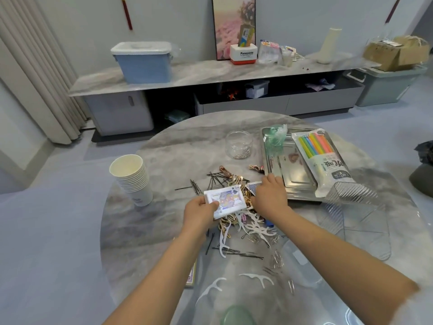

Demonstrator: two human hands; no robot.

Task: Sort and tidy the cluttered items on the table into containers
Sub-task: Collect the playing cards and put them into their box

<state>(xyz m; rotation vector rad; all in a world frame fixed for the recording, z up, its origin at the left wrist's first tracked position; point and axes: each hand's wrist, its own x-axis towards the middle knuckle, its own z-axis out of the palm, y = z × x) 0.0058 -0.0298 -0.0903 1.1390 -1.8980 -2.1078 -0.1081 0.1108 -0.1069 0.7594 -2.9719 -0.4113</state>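
My left hand [201, 213] grips a stack of playing cards [226, 200] by its left end, held just above the clutter. My right hand [271, 193] reaches over the pile and its fingers pinch a blue-backed card [254, 186] next to the steel tray [297, 184]. Beneath both hands lies a heap of black hairpins [210, 180], gold clips and white floss picks [253, 227]. More floss picks [256, 276] and paper clips [277, 258] lie nearer me.
A stack of paper cups [132, 178] stands at the left. A clear jar [239, 144] holding paper clips sits at the back. A straw packet [321, 158] lies on the tray. Clear plastic bins [353, 212] lie at the right. A card box [191, 275] rests near the front edge.
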